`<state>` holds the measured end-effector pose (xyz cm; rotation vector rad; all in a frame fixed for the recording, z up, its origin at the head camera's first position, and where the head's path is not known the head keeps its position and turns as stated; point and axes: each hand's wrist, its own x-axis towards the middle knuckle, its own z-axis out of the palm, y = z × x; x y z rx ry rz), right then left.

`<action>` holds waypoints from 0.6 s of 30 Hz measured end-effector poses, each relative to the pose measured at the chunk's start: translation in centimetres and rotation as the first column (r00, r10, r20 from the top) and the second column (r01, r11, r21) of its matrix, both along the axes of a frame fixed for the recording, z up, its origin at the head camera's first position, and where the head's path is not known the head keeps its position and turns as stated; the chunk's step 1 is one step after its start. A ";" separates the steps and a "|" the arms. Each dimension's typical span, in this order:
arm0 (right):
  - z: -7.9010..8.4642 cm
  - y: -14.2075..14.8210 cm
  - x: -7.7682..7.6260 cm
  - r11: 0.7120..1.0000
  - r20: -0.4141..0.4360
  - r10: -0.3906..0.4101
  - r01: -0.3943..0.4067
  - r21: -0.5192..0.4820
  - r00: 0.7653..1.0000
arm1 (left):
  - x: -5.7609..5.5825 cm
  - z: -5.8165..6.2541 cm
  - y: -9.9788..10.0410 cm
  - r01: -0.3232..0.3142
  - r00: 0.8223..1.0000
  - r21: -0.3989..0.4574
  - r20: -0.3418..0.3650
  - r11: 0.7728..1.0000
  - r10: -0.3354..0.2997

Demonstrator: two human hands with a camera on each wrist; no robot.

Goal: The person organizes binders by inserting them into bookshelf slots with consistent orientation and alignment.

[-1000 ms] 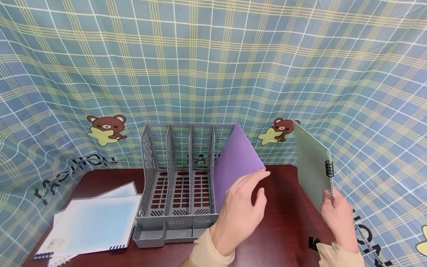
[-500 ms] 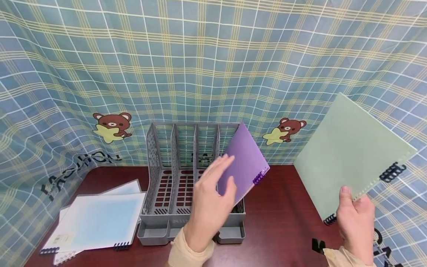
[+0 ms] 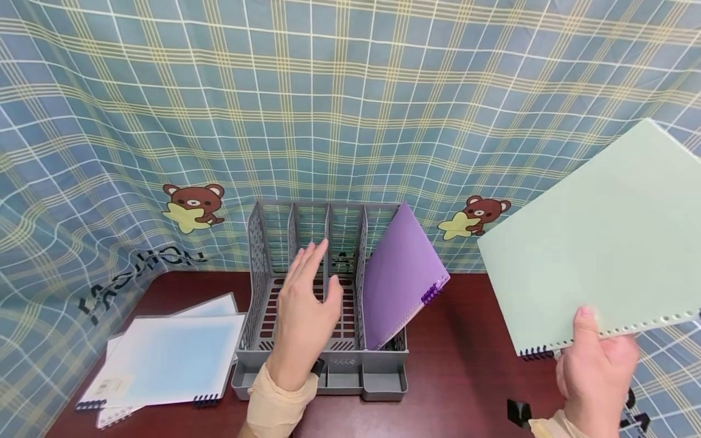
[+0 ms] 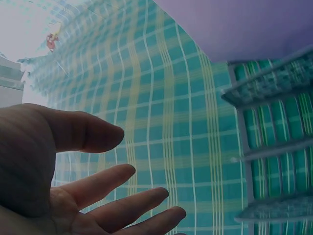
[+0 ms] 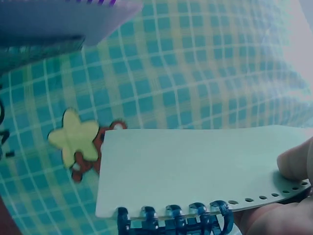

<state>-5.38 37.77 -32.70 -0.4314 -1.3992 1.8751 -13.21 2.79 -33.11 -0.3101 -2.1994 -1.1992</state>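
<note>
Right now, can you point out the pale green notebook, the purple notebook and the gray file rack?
Pale green notebook (image 3: pixel 597 243), head view, middle of its facing cover.
Purple notebook (image 3: pixel 404 277), head view, middle of its facing cover.
Gray file rack (image 3: pixel 384 383), head view, its front compartment at picture right.

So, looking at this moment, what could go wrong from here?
The right hand grips the green notebook only near its bound edge, so the far end might droop or swing. The purple notebook juts out of the gray organizer at the right; the green one could catch its corner if brought that way. The left hand, holding nothing, covers part of the middle compartments in the head view and might get in the way.
</note>
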 end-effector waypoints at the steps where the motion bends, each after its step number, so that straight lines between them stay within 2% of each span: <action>1: 0.2 -0.4 0.1 1.000 -0.057 0.012 -0.012 -0.007 0.998 | -0.1 -0.1 -0.4 -0.008 1.000 -0.004 0.008 1.000 0.009; 2: 0.3 -0.7 0.3 1.000 -0.101 0.018 -0.020 -0.018 0.995 | -0.2 -0.2 -0.7 -0.019 1.000 -0.010 0.015 1.000 0.019; 4: 0.6 -1.5 0.2 0.998 -0.281 0.032 -0.047 -0.048 0.959 | -0.4 -0.3 -1.4 -0.038 0.999 -0.021 0.036 0.999 0.039; 6: 1.0 -2.3 0.1 0.993 -0.444 0.044 -0.087 -0.079 0.895 | -0.6 -0.4 -2.2 -0.064 0.996 -0.029 0.055 0.998 0.065; 8: 1.3 -3.2 0.0 0.989 -0.556 0.031 -0.105 -0.103 0.831 | -0.8 -0.6 -3.1 -0.085 0.994 -0.036 0.070 0.996 0.087; 9: 1.4 -3.7 -0.1 0.986 -0.614 0.033 -0.126 -0.110 0.788 | -0.9 -0.6 -3.5 -0.093 0.992 -0.041 0.079 0.995 0.096; 10: 1.6 -4.1 -0.1 0.985 -0.636 0.028 -0.128 -0.112 0.771 | -1.0 -0.7 -3.8 -0.102 0.991 -0.045 0.087 0.994 0.106; 11: 1.8 -4.6 -0.1 0.984 -0.651 0.025 -0.132 -0.116 0.759 | -1.1 -0.8 -4.2 -0.113 0.988 -0.049 0.095 0.992 0.118; 14: 2.0 -5.8 -0.2 0.988 -0.665 0.037 -0.126 -0.086 0.746 | -1.4 -1.1 -5.2 -0.140 0.982 -0.073 0.121 0.987 0.148; 18: 2.2 -7.3 -0.1 0.996 -0.623 0.054 -0.085 -0.021 0.780 | -1.8 -1.6 -6.0 -0.188 0.971 -0.114 0.125 0.975 0.202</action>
